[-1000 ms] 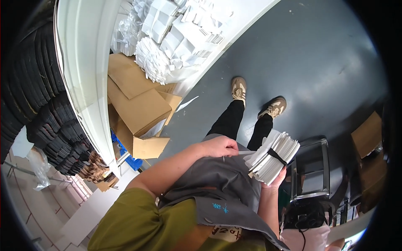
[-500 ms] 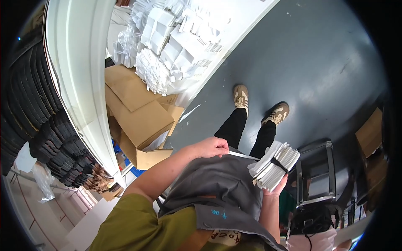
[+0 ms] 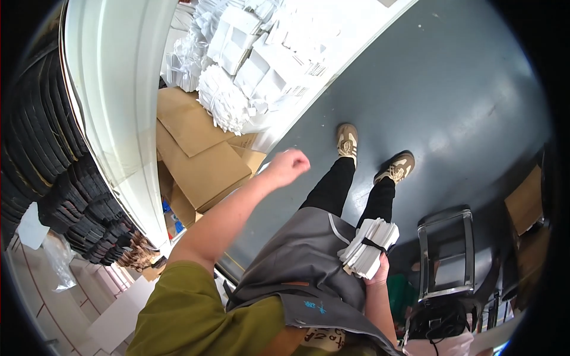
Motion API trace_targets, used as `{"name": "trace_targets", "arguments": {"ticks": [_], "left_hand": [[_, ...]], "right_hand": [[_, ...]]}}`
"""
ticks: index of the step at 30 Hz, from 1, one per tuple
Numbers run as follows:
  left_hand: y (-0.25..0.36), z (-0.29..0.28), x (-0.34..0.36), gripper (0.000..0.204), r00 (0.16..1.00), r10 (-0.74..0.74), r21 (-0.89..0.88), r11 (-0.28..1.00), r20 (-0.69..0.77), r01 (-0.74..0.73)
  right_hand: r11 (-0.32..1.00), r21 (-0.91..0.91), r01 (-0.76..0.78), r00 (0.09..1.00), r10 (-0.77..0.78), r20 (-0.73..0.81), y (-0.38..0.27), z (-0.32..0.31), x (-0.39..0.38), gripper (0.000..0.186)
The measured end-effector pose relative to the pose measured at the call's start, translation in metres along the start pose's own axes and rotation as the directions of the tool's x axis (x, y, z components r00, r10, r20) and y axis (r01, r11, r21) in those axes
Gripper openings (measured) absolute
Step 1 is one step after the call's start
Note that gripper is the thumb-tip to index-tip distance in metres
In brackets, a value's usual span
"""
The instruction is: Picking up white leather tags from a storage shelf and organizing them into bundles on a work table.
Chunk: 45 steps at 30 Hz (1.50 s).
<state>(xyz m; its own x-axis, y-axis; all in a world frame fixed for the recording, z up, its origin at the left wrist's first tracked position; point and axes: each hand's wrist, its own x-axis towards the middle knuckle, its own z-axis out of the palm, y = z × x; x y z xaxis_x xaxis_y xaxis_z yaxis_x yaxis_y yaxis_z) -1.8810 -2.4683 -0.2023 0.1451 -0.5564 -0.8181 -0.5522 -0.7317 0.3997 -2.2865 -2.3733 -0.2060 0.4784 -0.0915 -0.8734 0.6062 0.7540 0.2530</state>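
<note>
My right hand (image 3: 378, 272) grips a bundle of white paper pieces (image 3: 371, 243) from below and from its right side, in front of my grey apron. A black band (image 3: 373, 243) runs around the bundle's middle. From the bundle's left side a thin white strip (image 3: 337, 229) curves loose, its upper end over the apron. My left hand (image 3: 290, 167) is raised ahead and to the left, above the floor and near the cardboard box. Its fingers are curled closed, and nothing shows in them.
At the far left a white surface (image 3: 332, 47) carries several tied white paper bundles (image 3: 224, 101). Below it sits an opened cardboard box (image 3: 205, 166). Dark stacked pieces (image 3: 41, 118) fill the left, beyond a white panel (image 3: 116, 89). A metal-framed stool (image 3: 445, 255) stands at right.
My left hand has let go of the white strip and moved forward and left. The strip now hangs curved and slack. My right hand has brought the bundle slightly left and closer to the apron.
</note>
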Motion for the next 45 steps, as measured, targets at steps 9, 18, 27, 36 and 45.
{"name": "trace_targets", "arguments": {"ticks": [9, 18, 27, 36, 45], "left_hand": [[0.011, -0.082, 0.088, 0.057, 0.819, 0.265, 0.462, 0.887, -0.509, 0.001], [0.057, -0.083, 0.148, 0.08, 0.798, 0.211, 0.583, 0.786, -0.565, 0.205], [0.028, -0.105, 0.156, 0.066, 0.754, 0.347, 0.551, 0.834, -0.558, 0.025], [0.03, -0.099, 0.158, 0.06, 0.648, 0.417, 0.578, 0.815, -0.637, 0.044], [0.017, -0.104, 0.156, 0.04, 0.659, 0.427, 0.606, 0.794, -0.619, 0.054]], "right_hand": [[0.998, -0.021, -0.063, 0.994, 0.065, 0.088, -0.001, 0.003, 0.018, 0.075], [0.995, 0.07, -0.073, 0.994, 0.067, 0.089, 0.004, -0.014, 0.023, 0.074], [0.992, 0.107, -0.06, 0.997, 0.054, 0.059, 0.0, -0.018, 0.021, 0.074], [0.991, 0.121, -0.058, 0.997, 0.052, 0.048, -0.007, -0.01, 0.016, 0.075], [0.994, 0.085, -0.064, 0.997, 0.06, 0.049, -0.012, 0.004, 0.016, 0.078]]}}
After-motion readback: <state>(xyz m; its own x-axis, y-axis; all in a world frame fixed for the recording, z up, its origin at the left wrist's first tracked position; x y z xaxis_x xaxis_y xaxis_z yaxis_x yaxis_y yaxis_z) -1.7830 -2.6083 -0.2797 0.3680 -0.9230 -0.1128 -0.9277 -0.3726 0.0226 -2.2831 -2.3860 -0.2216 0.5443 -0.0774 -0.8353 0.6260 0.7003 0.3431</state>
